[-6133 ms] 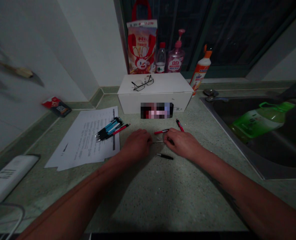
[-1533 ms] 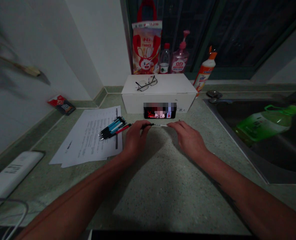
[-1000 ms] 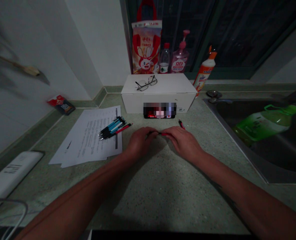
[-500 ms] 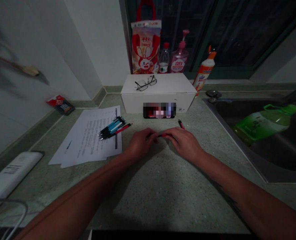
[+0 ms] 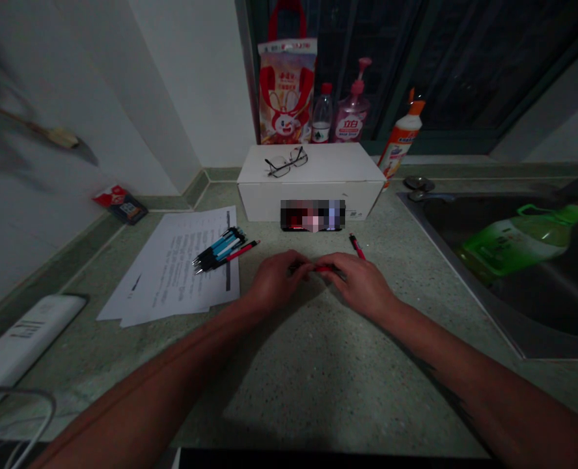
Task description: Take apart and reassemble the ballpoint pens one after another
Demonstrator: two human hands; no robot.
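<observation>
Over the middle of the counter, my left hand (image 5: 280,279) and my right hand (image 5: 360,280) meet around a red and black pen (image 5: 324,268). Both hands are closed on it, the left at its dark end and the right at its red part. Another red and black pen (image 5: 357,247) lies just behind my right hand. To the left, several blue and black pens (image 5: 219,249) and a red one (image 5: 243,251) rest on printed sheets of paper (image 5: 172,273).
A white box (image 5: 313,170) bears glasses (image 5: 286,162), with a phone (image 5: 312,216) leaning on its front. Bottles and a bag stand behind. On the right is a sink (image 5: 504,326) holding a green bottle (image 5: 518,241); a white power strip (image 5: 28,332) lies left.
More of the held pen's red part shows between my hands. My right hand has shifted slightly down, uncovering more of the pen behind it.
</observation>
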